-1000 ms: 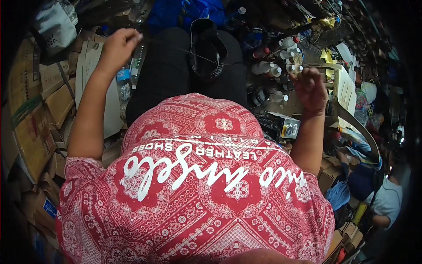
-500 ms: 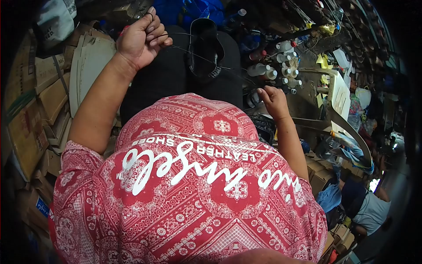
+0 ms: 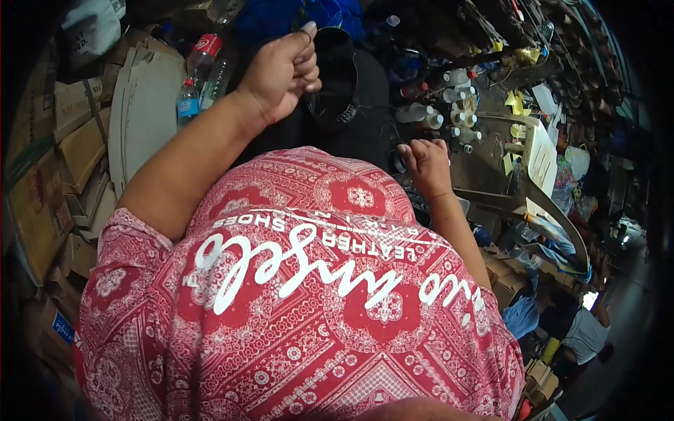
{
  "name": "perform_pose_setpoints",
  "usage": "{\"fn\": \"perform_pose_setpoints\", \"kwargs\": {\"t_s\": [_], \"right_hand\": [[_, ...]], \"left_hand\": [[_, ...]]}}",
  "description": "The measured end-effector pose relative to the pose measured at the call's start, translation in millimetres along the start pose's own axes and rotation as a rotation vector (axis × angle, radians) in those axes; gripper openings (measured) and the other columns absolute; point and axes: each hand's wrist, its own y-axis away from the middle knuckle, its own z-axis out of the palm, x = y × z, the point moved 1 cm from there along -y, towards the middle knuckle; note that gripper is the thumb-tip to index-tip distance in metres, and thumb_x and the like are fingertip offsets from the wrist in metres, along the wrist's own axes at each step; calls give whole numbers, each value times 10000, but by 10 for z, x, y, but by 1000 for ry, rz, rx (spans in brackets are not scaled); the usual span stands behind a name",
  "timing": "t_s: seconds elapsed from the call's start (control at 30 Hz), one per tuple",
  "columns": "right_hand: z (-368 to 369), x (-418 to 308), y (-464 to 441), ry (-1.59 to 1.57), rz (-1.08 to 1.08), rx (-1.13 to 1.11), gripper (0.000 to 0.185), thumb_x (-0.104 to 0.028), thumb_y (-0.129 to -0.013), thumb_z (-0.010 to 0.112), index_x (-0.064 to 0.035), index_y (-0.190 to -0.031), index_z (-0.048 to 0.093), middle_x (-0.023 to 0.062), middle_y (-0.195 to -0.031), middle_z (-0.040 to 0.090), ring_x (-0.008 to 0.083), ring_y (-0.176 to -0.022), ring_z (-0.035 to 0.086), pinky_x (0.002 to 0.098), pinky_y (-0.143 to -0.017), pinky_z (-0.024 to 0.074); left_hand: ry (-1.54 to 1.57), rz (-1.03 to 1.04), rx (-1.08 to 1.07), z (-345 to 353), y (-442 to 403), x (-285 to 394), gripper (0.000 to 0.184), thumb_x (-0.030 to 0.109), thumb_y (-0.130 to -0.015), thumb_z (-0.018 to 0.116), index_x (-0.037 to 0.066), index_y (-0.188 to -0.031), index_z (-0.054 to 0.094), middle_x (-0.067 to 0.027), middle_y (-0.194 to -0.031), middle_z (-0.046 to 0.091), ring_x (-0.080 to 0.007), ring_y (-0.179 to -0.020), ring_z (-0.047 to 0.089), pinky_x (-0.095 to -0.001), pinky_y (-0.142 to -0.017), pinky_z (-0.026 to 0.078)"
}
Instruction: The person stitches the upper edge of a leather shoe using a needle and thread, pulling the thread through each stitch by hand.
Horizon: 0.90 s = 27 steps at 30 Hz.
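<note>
A black shoe [image 3: 335, 88] rests between my dark-trousered thighs, its opening towards me and a row of stitches along its near edge. My left hand [image 3: 282, 76] is closed in a fist at the shoe's left side, with a dark thread looped round its fingers. From the stitched edge a thin dark thread [image 3: 372, 107] runs right towards my right hand [image 3: 427, 165]. That hand is held lower, apart from the shoe, thumb and fingers pinched together on the thread. Whether it also holds a needle I cannot make out.
Several small bottles [image 3: 428, 116] stand right of my knees, near a white plastic chair [image 3: 540, 158]. To the left are plastic bottles [image 3: 188, 102], a pale board [image 3: 144, 105] and cardboard boxes [image 3: 84, 161]. A blue plastic bag [image 3: 263, 21] lies ahead. Another person [image 3: 586, 335] is at lower right.
My left hand has moved right, from well left of the shoe to close beside it, uncovering bottles at left. The thread on that side is no longer stretched out. My right hand moved slightly left.
</note>
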Motion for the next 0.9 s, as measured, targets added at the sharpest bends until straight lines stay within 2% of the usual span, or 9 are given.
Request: {"fn": "perform_pose_setpoints", "kwargs": {"t_s": [0.07,0.17,0.3,0.37,0.47,0.53,0.67,0.8,0.9], "right_hand": [[134,517,246,94,342,-24,325,-330,-874,583,-84,-664,552,106,-668,586,332,-682,552,415,-714,378],[244,652,407,108,126,7,367,-357,-893,575,-70,-667,538,63,-616,552,259,-602,529,369,-637,383],[353,874,554,-994,729,-196,381,-445,-918,537,-88,-814,618,-38,-626,459,98,-589,436,255,-556,330],[396,988,614,-1557,902,-76,463,-501,-914,513,-80,-1072,623,-52,-707,460,73,-637,438,217,-571,326],[138,1015,462,-1187,977,156,492,-439,-899,566,-82,-1238,553,38,-957,568,147,-906,552,238,-740,429],[1,1043,146,-930,646,182,466,-335,-880,630,-116,-1281,540,77,-1086,569,207,-1075,535,317,-847,459],[-495,111,-743,-673,114,82,459,-241,-821,700,-155,-1256,577,93,-1039,586,234,-1022,587,339,-876,481],[-416,-366,-1253,-245,-117,-131,477,-309,-806,703,-145,-1236,578,121,-1041,616,226,-929,627,341,-813,496],[-220,-118,-1395,-65,-35,-222,459,-345,-796,705,-122,-1181,597,145,-1000,641,264,-887,642,352,-791,504]], "left_hand": [[2,294,244,-500,-35,340,343,240,-979,428,142,-654,376,17,-568,306,-124,-523,320,-308,-621,390],[-7,208,257,-684,152,356,306,216,-984,425,107,-699,461,-5,-606,431,-153,-548,403,-336,-721,473],[-576,199,400,-1139,478,655,188,245,-941,508,80,-933,599,-15,-761,587,-125,-649,489,-280,-649,452],[-1474,-228,259,-1431,736,919,409,269,-863,615,104,-1233,560,-52,-992,636,-100,-771,526,-226,-606,410],[-1304,-44,428,-1163,1157,1031,532,265,-807,668,108,-1298,534,-69,-1069,612,-78,-790,506,-202,-592,368],[-1324,24,495,-1361,952,1134,516,258,-793,686,104,-1270,563,-89,-1127,590,-90,-843,532,-219,-638,417],[-1497,199,290,-800,256,855,486,247,-759,710,75,-1201,606,-105,-1135,589,-184,-1052,552,-327,-910,442],[-1858,346,-342,-193,-190,145,401,158,-701,756,103,-1088,669,-102,-1044,624,-268,-979,604,-342,-886,466],[-1937,183,-343,-167,-561,-66,341,78,-657,765,96,-989,688,-85,-936,630,-282,-899,615,-363,-792,490]]}}
